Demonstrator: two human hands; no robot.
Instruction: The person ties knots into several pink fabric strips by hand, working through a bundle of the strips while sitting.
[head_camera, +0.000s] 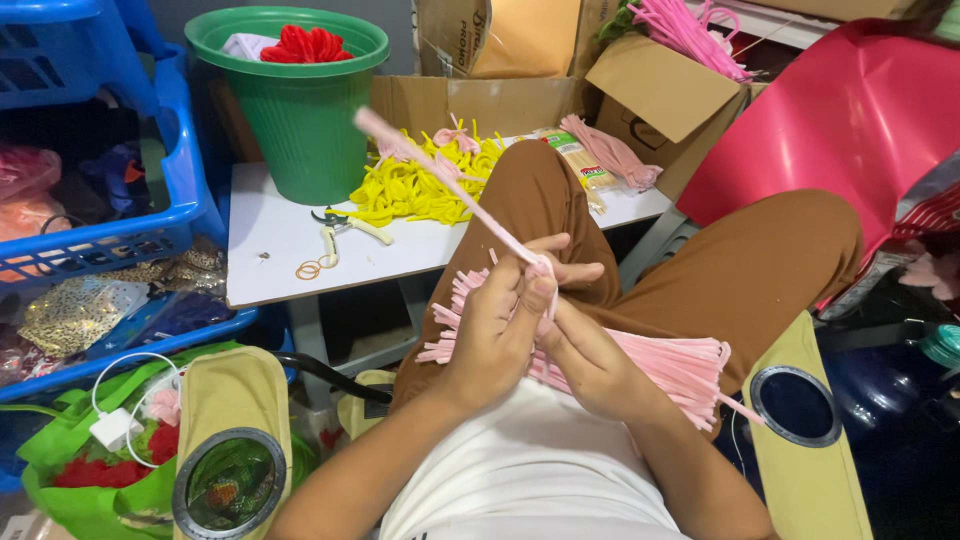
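The left hand (497, 325) is curled closed, thumb up, pinching one pink pipe cleaner (450, 185) near its lower end. The right hand (580, 350) sits just beside it, fingers folded around the same stem where it meets the left thumb, so both hands grip it at about the same spot, above the lap. From that grip the pipe cleaner runs straight up and to the left in the view, away from the body; its long axis is a diagonal, and the free tip ends in front of the green bin (300, 130).

Under the hands a bundle of pink pipe cleaners (660, 365) lies across the person's lap, on the brown trousers; its long axis runs left to right, with cut ends fanning out at both sides.

Beyond the knees a low white worktop (270, 235) carries a heap of yellow pipe cleaners (410, 190), a small pair of pliers (340, 228) and rubber bands (312, 268) near its front edge. The green bin stands at the back of it, with something red inside. A second bunch of pink stems (610, 152) lies at the worktop's right end, beside a cardboard box (660, 95). A blue plastic crate (150, 200) stands to the left.
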